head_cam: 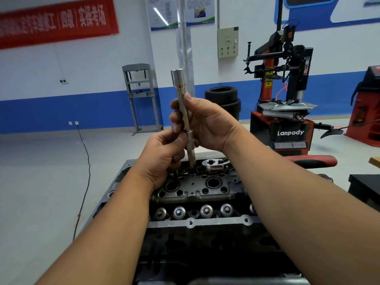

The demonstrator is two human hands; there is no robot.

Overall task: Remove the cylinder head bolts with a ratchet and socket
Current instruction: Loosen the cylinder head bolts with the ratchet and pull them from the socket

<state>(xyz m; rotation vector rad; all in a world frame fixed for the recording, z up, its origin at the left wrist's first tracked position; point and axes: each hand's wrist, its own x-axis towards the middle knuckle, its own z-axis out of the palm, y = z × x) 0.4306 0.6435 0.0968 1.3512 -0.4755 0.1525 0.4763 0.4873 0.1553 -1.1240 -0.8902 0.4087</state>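
A long steel socket extension [182, 93] stands nearly upright above the cylinder head [197, 190], its wide end at the top. My right hand [207, 122] grips its middle shaft. My left hand [164, 159] pinches the lower part, where a long bolt [191, 157] reaches down toward the head. The ratchet head [214, 164] lies on the far side of the cylinder head, apart from both hands. A row of valve spring caps [205, 210] runs along the near side.
A red and black tyre changer [287, 112] stands at the right, with stacked tyres [224, 99] behind it. A grey press frame [141, 97] is by the blue-striped wall. A black cable [85, 167] runs across the floor at the left.
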